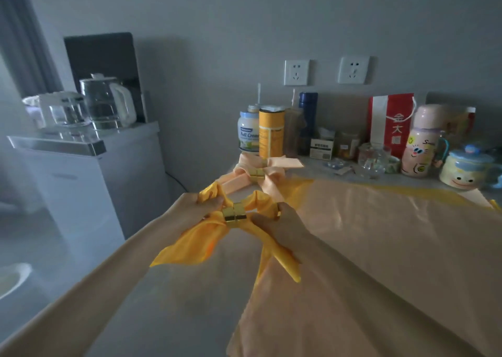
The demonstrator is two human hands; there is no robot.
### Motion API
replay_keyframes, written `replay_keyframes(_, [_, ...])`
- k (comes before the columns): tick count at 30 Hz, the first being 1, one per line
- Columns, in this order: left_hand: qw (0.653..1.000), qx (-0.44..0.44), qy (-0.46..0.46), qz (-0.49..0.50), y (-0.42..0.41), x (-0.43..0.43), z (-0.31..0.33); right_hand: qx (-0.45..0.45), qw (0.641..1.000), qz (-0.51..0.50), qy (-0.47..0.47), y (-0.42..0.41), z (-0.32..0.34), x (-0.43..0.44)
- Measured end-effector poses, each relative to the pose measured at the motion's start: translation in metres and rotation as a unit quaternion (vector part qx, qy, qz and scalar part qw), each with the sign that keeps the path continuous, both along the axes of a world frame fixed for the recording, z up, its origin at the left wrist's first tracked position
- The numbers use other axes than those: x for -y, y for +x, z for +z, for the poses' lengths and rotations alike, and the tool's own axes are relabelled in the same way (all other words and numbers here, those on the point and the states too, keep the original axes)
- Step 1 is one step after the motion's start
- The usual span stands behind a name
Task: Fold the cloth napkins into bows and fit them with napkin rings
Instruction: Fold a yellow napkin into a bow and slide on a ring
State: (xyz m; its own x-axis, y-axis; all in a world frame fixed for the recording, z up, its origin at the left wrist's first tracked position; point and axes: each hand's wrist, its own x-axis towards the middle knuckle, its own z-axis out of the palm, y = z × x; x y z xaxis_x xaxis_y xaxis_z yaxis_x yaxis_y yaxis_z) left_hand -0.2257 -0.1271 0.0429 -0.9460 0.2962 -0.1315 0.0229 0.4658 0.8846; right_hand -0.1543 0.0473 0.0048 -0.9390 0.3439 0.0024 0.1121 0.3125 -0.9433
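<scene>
We read "Full Cream" on the white tub at the far edge of the table, and 金大福 on the red paper bag at three o'clock from it. The yellow napkin, gathered into a bow, sits between our hands, cinched at its middle by a gold napkin ring. Our left hand pinches the loop at ten o'clock of that ring, and our right hand curls round the loop and tail at three o'clock. A peach bow wearing a second ring lies at one o'clock, untouched by our fingers.
</scene>
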Motion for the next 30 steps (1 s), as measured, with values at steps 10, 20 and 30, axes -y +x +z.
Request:
replay_keyframes(10, [0.993, -0.065, -0.039, 0.090, -0.109, -0.022, -0.009, -0.010, 0.996, -0.066, 0.056, -0.109, -0.010, -0.003])
replay_keyframes(20, [0.997, -0.010, -0.069, 0.012, -0.149, -0.060, -0.033, 0.058, 0.949, -0.187, 0.246, -0.150, -0.025, -0.024])
replay_keyframes(30, [0.964, -0.186, -0.175, 0.072, -0.130, -0.021, -0.056, 0.091, 0.954, -0.113, 0.262, -0.131, -0.011, -0.041])
